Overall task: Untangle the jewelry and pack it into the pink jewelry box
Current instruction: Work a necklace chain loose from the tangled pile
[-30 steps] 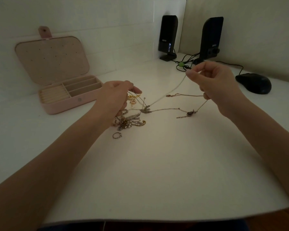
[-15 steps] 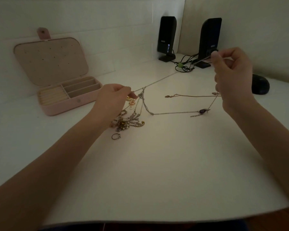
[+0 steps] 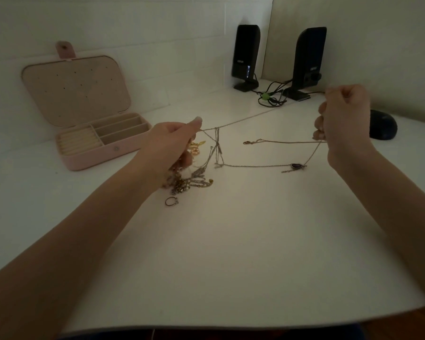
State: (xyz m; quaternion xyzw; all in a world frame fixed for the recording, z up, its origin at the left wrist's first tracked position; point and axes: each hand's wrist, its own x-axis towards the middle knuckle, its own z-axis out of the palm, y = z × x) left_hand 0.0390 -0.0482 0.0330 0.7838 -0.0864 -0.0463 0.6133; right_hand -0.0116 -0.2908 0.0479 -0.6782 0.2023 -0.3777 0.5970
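A thin silver chain (image 3: 255,116) was seen pulled taut above the white table (image 3: 231,241), pinched at one end between thumb and fingers of the left hand (image 3: 172,141) and at the other by the curled fingers of the right hand (image 3: 345,119). From its left part a few fine strands (image 3: 217,148) were hung down in a twisted knot. A second fine chain (image 3: 255,165) was run from that knot along the table to a small dark oval pendant (image 3: 296,165), then up to the right hand; a third gold-toned chain (image 3: 280,142) with a clasp end was trailed from the same hand. A tangled heap of gold and silver jewelry (image 3: 189,182) was left under and just beside the left hand, links and beads mixed, details blurred. A plain metal ring (image 3: 171,201) was lain near the heap, apart from it. The pink jewelry box (image 3: 96,158) was stood open at far left, well apart from the heap: rounded rectangular lid propped upright with a matte beige lining dotted with small holes, snap tab on top; inside, ribbed ring rolls at left and long divided slots at right, no jewelry seen in them. Two black glossy speakers (image 3: 245,55) with bundled cables (image 3: 271,98) were noted at the back, a dark mouse (image 3: 383,125) at right.
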